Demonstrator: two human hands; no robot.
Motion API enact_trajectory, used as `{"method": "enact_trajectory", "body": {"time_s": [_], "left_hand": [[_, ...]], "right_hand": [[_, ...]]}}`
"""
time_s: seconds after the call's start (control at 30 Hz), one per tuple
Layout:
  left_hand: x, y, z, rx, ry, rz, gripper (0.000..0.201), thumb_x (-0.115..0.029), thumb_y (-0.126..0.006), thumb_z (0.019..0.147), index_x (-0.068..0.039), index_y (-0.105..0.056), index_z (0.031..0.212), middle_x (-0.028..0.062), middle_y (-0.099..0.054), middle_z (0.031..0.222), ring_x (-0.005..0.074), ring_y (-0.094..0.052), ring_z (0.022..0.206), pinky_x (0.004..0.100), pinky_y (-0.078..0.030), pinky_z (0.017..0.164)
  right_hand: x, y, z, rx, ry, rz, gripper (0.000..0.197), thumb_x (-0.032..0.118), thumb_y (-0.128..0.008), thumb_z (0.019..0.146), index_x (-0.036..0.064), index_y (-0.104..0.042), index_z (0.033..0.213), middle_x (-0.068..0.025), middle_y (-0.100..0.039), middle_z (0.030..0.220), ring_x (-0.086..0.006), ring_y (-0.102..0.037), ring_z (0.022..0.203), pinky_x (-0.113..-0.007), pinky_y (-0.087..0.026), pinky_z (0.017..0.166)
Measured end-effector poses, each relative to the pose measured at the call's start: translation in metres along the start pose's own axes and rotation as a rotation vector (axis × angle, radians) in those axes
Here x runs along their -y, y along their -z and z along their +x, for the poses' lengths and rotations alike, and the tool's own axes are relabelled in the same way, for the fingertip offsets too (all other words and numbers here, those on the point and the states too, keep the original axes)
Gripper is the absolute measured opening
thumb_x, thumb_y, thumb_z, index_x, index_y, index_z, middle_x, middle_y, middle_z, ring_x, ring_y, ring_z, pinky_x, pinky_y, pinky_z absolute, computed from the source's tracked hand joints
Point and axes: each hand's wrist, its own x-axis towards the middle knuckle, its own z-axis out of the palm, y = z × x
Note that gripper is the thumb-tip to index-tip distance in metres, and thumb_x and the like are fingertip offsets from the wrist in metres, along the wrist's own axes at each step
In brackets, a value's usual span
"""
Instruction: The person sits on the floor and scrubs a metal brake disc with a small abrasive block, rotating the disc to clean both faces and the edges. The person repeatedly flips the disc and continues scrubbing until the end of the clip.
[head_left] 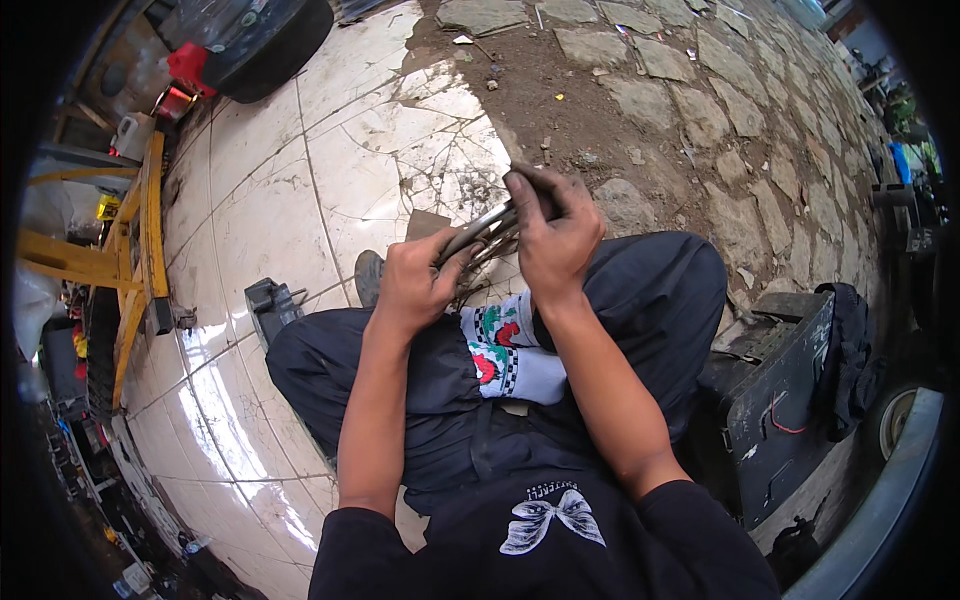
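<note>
1. Nearest the camera, my black shirt (640,550) is showing its white butterfly print, and beyond it my dark trousers (460,430) are spreading out to bent knees.
2. Over the gap between those knees, I am holding a slim metal rod (490,217) at a slant, its bright middle stretch lying bare between my hands.
3. My left hand (413,285) is gripping the darker lower end, fingers closed around it.
4. My right hand (555,235) is gripping the upper end, thumb and curled fingers closed on it; grime is darkening the fingertips.
5. Thin dark strands (486,252) are hanging just beneath; I cannot tell whether they are joining the rod.
6. If that grime is greasy, I am risking a slip: a twist or hard pull could be sending the rod down onto the cracked tile floor (260,230).
7. Squeezing carelessly, I could be pinching or bending the strands against the rod.
8. A patterned cloth (510,345) is lying close below, between my thighs; lowering dirty fingers or the rod could be smearing it.
</note>
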Motion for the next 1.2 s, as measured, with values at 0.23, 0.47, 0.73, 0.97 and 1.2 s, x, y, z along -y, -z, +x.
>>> {"method": "enact_trajectory", "body": {"time_s": [0.23,0.47,0.73,0.97,1.2], "left_hand": [[-0.017,-0.001,-0.004,-0.043,0.022,0.048,0.022,-0.015,-0.074,0.095,-0.001,-0.076,0.113,0.024,-0.073,0.084,0.0418,-0.074,0.075,0.0422,-0.055,0.065],[-0.016,-0.008,-0.008,-0.134,-0.003,0.037,0.019,-0.023,-0.076,0.096,-0.004,-0.076,0.098,0.0213,-0.071,0.078,0.0412,-0.072,0.073,0.0471,-0.054,0.062],[-0.012,-0.009,-0.005,-0.181,-0.017,0.042,0.019,-0.024,-0.076,0.095,-0.005,-0.076,0.099,0.021,-0.072,0.078,0.0416,-0.071,0.073,0.0485,-0.054,0.063],[-0.01,-0.012,-0.01,-0.188,-0.034,0.035,0.017,-0.021,-0.075,0.095,-0.004,-0.076,0.1,0.0205,-0.073,0.081,0.0399,-0.073,0.074,0.0451,-0.056,0.064],[-0.016,-0.015,-0.014,-0.187,-0.012,0.06,0.016,-0.017,-0.075,0.095,-0.004,-0.077,0.102,0.0202,-0.074,0.082,0.039,-0.074,0.075,0.0434,-0.056,0.065]], "right_hand": [[-0.009,-0.008,0.003,-0.083,0.215,-0.111,0.022,0.007,-0.087,0.081,0.0103,-0.086,0.104,-0.0094,-0.068,0.075,-0.02,-0.063,0.063,-0.034,-0.05,0.059],[-0.01,0.002,0.009,-0.057,0.283,-0.14,0.019,0.006,-0.087,0.082,0.0085,-0.085,0.101,-0.0111,-0.07,0.077,-0.0212,-0.067,0.063,-0.033,-0.053,0.06],[-0.006,0.008,-0.012,0.054,0.22,-0.102,0.018,0.006,-0.088,0.082,0.007,-0.084,0.1,-0.0094,-0.072,0.081,-0.0183,-0.07,0.07,-0.03,-0.054,0.064],[0.009,0.012,-0.004,0.154,0.049,-0.053,0.018,0.009,-0.086,0.084,0.0043,-0.084,0.101,-0.0121,-0.079,0.092,-0.021,-0.077,0.079,-0.032,-0.059,0.073],[0.025,0.019,-0.013,0.253,0.152,-0.146,0.017,0.004,-0.084,0.086,0.0006,-0.082,0.103,-0.0111,-0.08,0.093,-0.0162,-0.077,0.081,-0.029,-0.059,0.074]]}}
